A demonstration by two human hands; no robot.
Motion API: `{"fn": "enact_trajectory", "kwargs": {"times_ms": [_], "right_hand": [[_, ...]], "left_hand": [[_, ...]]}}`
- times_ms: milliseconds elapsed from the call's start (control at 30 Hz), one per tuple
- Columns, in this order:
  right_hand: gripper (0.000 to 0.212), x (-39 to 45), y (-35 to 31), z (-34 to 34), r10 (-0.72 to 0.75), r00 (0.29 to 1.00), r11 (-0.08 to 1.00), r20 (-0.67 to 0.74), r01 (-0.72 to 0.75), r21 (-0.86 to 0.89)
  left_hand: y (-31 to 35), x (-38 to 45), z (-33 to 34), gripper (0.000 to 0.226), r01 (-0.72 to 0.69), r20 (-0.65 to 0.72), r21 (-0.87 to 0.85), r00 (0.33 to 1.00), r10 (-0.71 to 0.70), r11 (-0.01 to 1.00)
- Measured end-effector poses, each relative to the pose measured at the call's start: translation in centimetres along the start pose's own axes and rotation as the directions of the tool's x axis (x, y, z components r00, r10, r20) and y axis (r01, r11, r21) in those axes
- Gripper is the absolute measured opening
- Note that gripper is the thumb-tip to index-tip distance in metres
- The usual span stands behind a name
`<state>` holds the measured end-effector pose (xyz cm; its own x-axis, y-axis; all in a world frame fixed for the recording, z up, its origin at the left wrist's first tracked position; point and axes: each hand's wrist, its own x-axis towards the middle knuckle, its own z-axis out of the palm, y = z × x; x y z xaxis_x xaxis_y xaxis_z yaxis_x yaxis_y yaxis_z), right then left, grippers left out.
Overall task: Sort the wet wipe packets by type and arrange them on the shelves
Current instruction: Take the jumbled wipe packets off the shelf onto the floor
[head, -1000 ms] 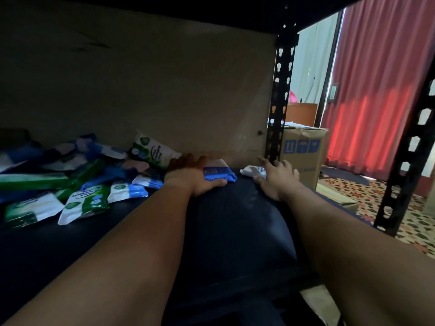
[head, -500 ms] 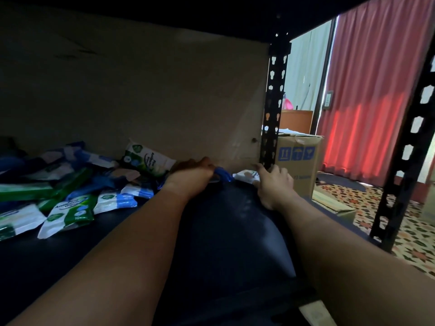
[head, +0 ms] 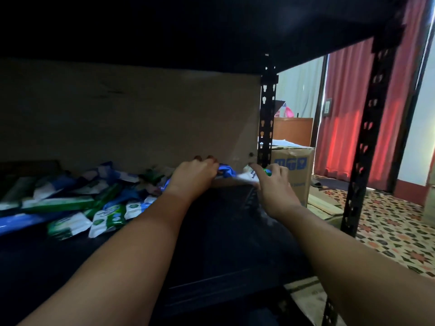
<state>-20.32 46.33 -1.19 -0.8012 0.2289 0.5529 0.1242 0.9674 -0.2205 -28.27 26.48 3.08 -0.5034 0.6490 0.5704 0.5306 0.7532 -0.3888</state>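
The blue packet (head: 225, 171) sits mid-frame at the back of the shelf (head: 235, 231), gripped by the left hand (head: 193, 178). The right hand (head: 274, 184) pinches a white packet (head: 247, 177) beside it. Both look soft, light and crinkly; best held by an edge. Their long sides seem to run left to right. More packets (head: 77, 208) lie piled at the left.
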Motion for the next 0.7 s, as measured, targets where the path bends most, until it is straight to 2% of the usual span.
{"fn": "enact_trajectory", "kwargs": {"times_ms": [100, 167, 333, 400, 500, 600, 700], "right_hand": [[0.074, -2.0, -1.2, -2.8, -0.061, 0.998, 0.998, -0.008, 0.061, -0.022], [0.077, -3.5, -2.3, -4.7, -0.05, 0.999, 0.999, 0.014, 0.05, -0.011], [0.068, -7.9, -5.0, -9.0, -0.063, 0.998, 0.998, 0.024, 0.063, -0.009], [0.065, -9.8, -5.9, -10.2, -0.064, 0.998, 0.998, 0.028, 0.064, 0.017], [0.056, -12.6, -7.3, -11.9, -0.088, 0.996, 0.995, 0.014, 0.088, 0.041], [0.05, -15.2, -8.5, -13.2, -0.091, 0.996, 0.994, 0.015, 0.09, 0.066], [0.051, -17.9, -9.8, -13.9, -0.094, 0.995, 0.992, 0.026, 0.092, 0.09]], "left_hand": [[-0.4, -2.8, -2.5, 0.024, 0.002, -0.052, -0.009, 0.999, -0.002, 1.0], [-0.5, -4.8, -4.1, 0.023, 0.003, -0.053, -0.027, 0.999, -0.005, 1.0], [-0.1, -9.6, -8.9, 0.039, 0.03, -0.002, -0.019, 1.0, -0.03, 0.999], [0.2, -11.6, -10.4, 0.039, 0.037, 0.021, -0.005, 0.999, -0.037, 0.999], [0.1, -14.7, -12.8, 0.046, 0.04, -0.024, -0.018, 0.999, -0.04, 0.999], [-0.1, -17.3, -13.7, 0.043, 0.044, -0.049, 0.03, 0.998, -0.043, 0.999], [-0.1, -19.8, -14.6, 0.055, 0.051, -0.059, 0.004, 0.997, -0.051, 0.999]]}}
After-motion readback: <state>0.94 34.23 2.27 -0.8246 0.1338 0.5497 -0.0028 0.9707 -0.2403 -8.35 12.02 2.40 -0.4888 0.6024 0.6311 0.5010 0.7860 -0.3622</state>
